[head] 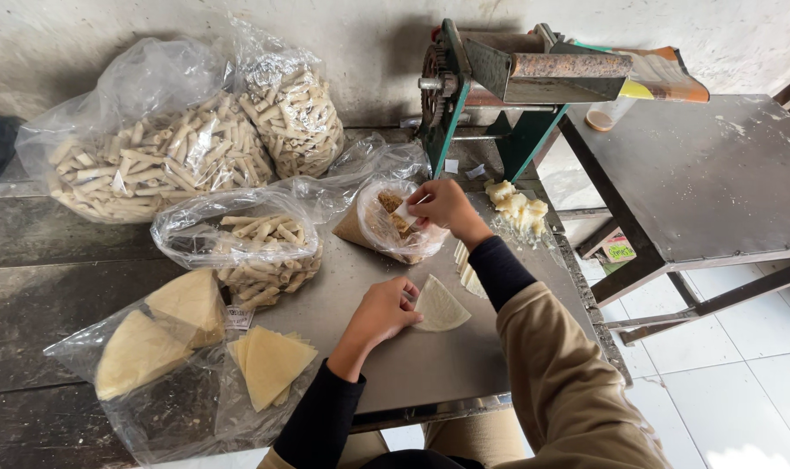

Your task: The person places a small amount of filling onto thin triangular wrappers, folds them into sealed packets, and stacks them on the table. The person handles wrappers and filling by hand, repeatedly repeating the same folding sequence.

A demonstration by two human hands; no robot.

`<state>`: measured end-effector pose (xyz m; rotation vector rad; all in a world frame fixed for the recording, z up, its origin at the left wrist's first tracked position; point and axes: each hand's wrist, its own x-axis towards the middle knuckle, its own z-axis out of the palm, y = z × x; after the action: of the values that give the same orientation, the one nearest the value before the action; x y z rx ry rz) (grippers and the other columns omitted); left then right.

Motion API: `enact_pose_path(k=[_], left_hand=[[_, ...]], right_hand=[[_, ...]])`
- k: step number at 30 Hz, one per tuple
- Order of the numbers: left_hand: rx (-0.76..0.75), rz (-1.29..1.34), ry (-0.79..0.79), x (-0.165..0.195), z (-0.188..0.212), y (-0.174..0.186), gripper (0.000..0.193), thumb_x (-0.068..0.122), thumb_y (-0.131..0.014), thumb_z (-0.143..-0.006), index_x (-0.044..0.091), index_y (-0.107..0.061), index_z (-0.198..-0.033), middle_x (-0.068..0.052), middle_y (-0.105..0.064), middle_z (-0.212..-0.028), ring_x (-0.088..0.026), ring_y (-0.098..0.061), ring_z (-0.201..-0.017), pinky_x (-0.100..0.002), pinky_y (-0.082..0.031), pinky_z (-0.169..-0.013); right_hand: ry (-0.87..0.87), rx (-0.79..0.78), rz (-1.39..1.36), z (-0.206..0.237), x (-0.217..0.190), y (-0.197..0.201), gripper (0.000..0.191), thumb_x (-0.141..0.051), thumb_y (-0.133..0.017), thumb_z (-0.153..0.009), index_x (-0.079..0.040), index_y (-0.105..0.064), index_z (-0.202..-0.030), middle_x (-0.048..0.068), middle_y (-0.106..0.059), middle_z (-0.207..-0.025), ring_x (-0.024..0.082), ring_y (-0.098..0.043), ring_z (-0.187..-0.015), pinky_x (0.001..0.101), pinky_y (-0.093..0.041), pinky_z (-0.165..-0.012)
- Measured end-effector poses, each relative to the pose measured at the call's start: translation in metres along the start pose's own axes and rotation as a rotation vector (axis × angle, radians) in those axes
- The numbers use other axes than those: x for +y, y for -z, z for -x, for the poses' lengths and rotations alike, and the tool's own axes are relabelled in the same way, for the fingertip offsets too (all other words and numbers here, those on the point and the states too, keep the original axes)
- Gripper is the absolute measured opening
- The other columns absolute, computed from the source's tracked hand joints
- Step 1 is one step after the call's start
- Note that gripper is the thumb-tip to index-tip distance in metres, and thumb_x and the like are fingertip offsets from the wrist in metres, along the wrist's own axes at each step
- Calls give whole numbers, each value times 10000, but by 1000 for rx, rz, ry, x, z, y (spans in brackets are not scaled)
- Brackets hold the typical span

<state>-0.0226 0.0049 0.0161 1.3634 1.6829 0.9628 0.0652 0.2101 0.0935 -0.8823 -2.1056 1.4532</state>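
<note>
My left hand [380,312] rests on the metal table top [430,365], its fingers pinning the edge of a thin, pale wedge-shaped wrapper [439,307]. My right hand [444,207] reaches into a small open plastic bag of brown crumbly filling [393,221] and pinches a small white scoop-like piece over the filling. A short stack of pale wrappers [466,269] lies just under my right forearm. Dark sleeves with tan over-sleeves cover both arms.
Large clear bags of rolled pale sticks [165,156], [292,108] lean on the back wall; a smaller bag of them [252,239] lies nearer. Triangular wrapper stacks [269,365], [165,334] sit in plastic at left. A green hand-cranked roller machine [499,78] and dough lumps [518,208] stand behind.
</note>
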Motion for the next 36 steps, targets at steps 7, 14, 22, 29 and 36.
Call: enact_pose_path(k=[7, 14, 22, 29, 36], left_hand=[[-6, -71, 38, 4, 1, 5, 427, 147, -855, -739, 40, -684, -1116, -107, -776, -872, -218, -756, -802, -336, -578, -732], [24, -37, 10, 2, 4, 5, 355, 117, -820, -755, 29, -698, -1077, -120, -780, -844, -216, -766, -760, -335, -581, -679], [23, 13, 23, 0, 5, 6, 364, 90, -800, -756, 27, -688, -1097, -127, -782, -860, -206, -771, -761, -326, -592, -672], [21, 1, 22, 6, 9, 10, 352, 92, -806, -768, 15, -685, -1089, -130, -783, -853, -204, -771, -758, -321, -591, -673], [15, -20, 40, 15, 12, 12, 334, 104, -802, -785, 20, -691, -1088, -115, -782, -862, -189, -764, -758, -319, -589, -674]], right_hand=[[-138, -13, -283, 32, 15, 36, 182, -25, -741, -906, 67, -702, -1058, 116, -725, -852, 111, -662, -632, 223, -551, -553], [-201, -109, -188, 105, 51, 33, 166, -23, -714, -899, 51, -718, -1047, 98, -761, -863, 104, -682, -643, 229, -579, -575], [201, -50, 340, 145, 47, -8, 105, -59, -719, -927, -21, -720, -1025, 78, -746, -783, 158, -706, -672, 292, -572, -639], [681, -10, 772, 176, 27, -12, 290, -8, -666, -830, -52, -698, -1115, 126, -723, -1060, 326, -715, -882, 393, -575, -765], [814, 59, 938, 190, 29, 4, 324, 8, -665, -831, -34, -694, -1151, 131, -728, -1086, 263, -736, -917, 349, -600, -776]])
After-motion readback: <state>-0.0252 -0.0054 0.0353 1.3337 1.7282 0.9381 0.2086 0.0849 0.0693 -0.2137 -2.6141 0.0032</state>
